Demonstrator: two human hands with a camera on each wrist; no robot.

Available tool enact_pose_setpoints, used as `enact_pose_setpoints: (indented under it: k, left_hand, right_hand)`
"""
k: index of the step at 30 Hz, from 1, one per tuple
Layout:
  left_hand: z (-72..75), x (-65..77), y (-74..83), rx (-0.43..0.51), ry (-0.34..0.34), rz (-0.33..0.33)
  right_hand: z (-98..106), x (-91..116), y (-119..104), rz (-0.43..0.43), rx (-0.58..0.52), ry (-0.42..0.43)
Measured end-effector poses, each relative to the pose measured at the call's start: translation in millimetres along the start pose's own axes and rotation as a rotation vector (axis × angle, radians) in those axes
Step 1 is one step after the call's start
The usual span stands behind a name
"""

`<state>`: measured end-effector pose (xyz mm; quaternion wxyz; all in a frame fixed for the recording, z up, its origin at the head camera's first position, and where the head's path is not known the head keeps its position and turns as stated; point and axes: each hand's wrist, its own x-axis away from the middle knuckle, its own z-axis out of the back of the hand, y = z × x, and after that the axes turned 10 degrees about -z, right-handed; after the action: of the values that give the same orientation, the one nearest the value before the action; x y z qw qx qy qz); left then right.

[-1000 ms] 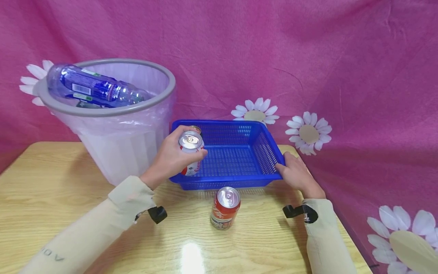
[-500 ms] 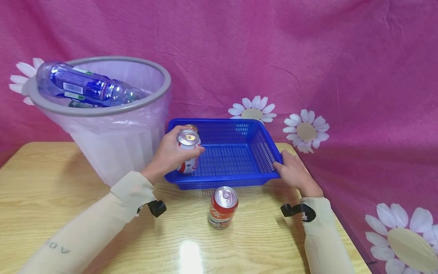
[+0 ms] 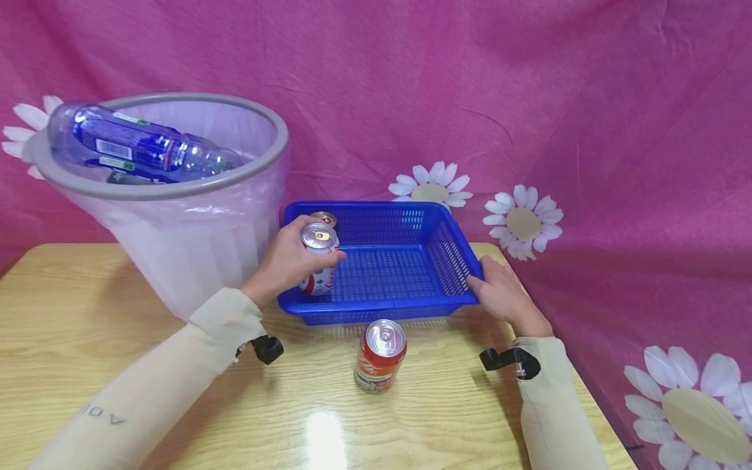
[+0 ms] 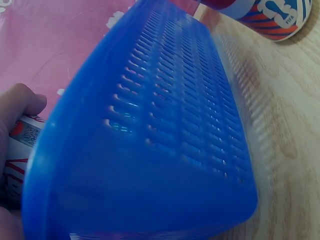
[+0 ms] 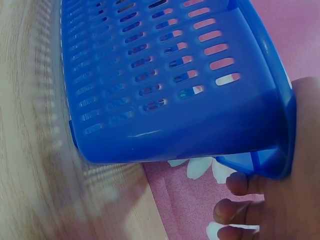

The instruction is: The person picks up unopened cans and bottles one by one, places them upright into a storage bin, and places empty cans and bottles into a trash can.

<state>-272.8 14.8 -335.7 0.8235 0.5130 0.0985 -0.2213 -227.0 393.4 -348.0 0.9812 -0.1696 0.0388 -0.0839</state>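
In the head view, my left hand [image 3: 290, 258] grips a white and red drink can [image 3: 319, 238] inside the left end of a blue plastic basket [image 3: 376, 305]. Just behind it stands another can [image 3: 325, 219] with a gold-toned top, mostly hidden. My right hand [image 3: 504, 294] holds the basket's right rim; in the right wrist view, several fingertips [image 5: 232, 212] show below that rim. A red can [image 3: 380, 358] stands upright on the table in front of the basket. The left wrist view shows the gripped can [image 4: 19, 160] partly behind the basket wall [image 4: 150, 165].
Left of the basket stands a bin [image 3: 194, 261] with a grey rim and clear liner. Plastic bottles with blue labels [image 3: 123, 140] lie in its top. Behind the wooden table [image 3: 194, 418] hangs a pink cloth [image 3: 364, 85] with white flowers.
The whole scene has shifted slightly left in the head view. Both hands keep their holds, the left on the white and red can, the right on the basket rim.
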Motion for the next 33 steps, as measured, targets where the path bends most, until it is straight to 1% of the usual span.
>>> enact_pose_setpoints:
  k: [4, 14, 24, 30, 33]
  left_hand:
    - [-1.9, -3.2, -3.5, -0.025, -0.006, -0.010]
    - [-1.9, -13.9, -8.2, -0.085, -0.066, -0.040]
    - [-2.7, -19.5, -9.4, -0.241, -0.121, -0.057]
    - [-3.7, -21.1, -10.3, -0.284, -0.147, -0.056]
    - [-5.0, -22.3, -12.0, -0.312, -0.154, -0.068]
  right_hand:
    - [-1, 0, 0, 0.004, 0.005, 0.008]
    - [0, -1, 0, 0.007, 0.001, 0.006]
    - [0, -1, 0, 0.004, 0.008, 0.005]
    - [0, -2, 1, 0.004, 0.013, 0.010]
    - [0, -2, 1, 0.002, 0.011, 0.000]
